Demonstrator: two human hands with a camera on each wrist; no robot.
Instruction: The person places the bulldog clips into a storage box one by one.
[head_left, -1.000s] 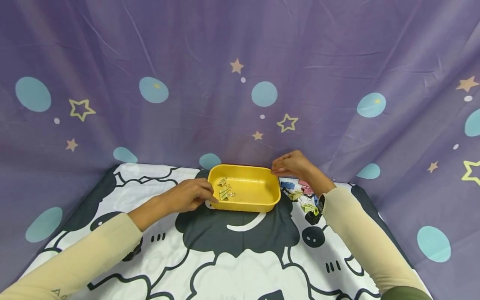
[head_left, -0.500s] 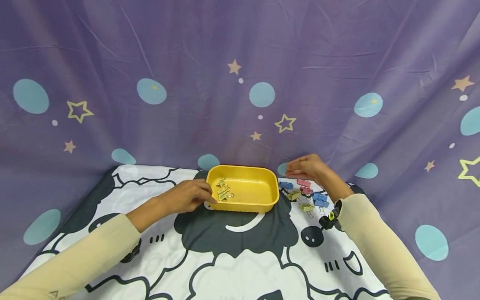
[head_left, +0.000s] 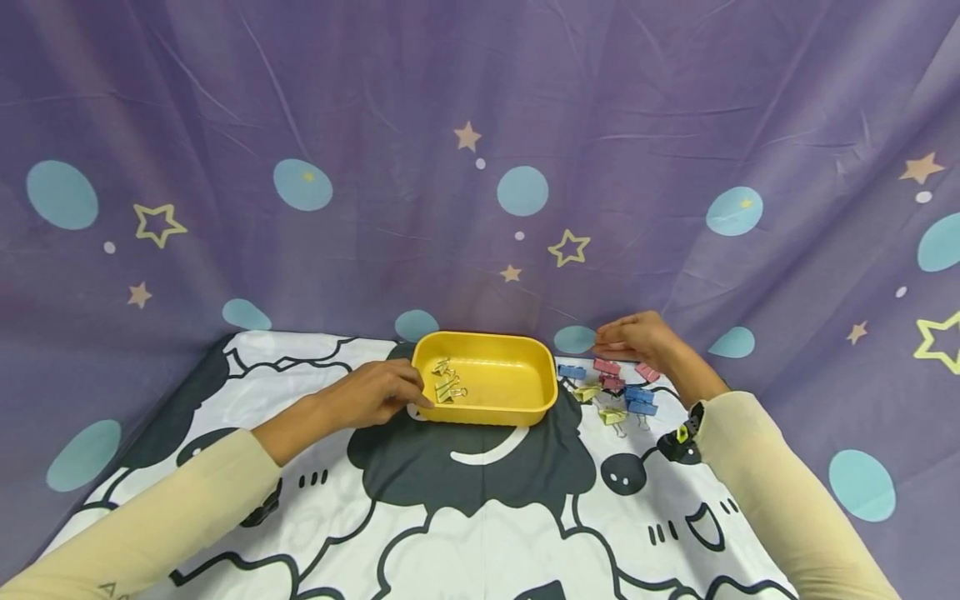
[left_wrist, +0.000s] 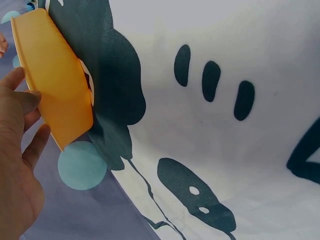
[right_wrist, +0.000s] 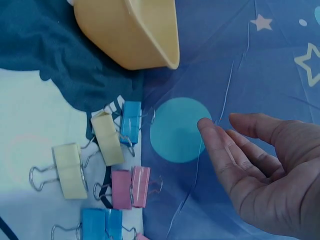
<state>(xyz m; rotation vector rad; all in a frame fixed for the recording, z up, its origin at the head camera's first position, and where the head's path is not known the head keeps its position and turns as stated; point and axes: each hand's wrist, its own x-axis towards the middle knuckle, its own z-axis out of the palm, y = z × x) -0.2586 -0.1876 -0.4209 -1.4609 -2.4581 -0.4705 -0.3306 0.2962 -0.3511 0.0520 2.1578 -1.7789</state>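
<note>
At the back of the cloth sits a yellow plastic tray (head_left: 495, 414) holding several gold binder clips (head_left: 448, 387) at its left end. My left hand (head_left: 375, 392) grips the tray's left rim near the front corner, fingers bent; the left wrist view shows its fingertips (left_wrist: 33, 98) right at the rim. My right hand (head_left: 637, 337) is beside the curtain, behind the coloured clips, with loosely bent fingers and nothing in them. Beneath it lie blue binder clips (right_wrist: 131, 122), yellow binder clips (right_wrist: 70, 170) and pink binder clips (right_wrist: 121, 189), to the right of the tray.
A white cloth (head_left: 487, 533) with black cartoon print covers the table. Right behind the tray hangs a purple curtain (head_left: 420, 250) with stars and blue dots. One pink clip (head_left: 647, 372) lies at the right end of the group, by the right wrist.
My right hand has left the tray's right rim and moved right, over the coloured clips, bringing more of them into view. The left hand and tray stay in place.
</note>
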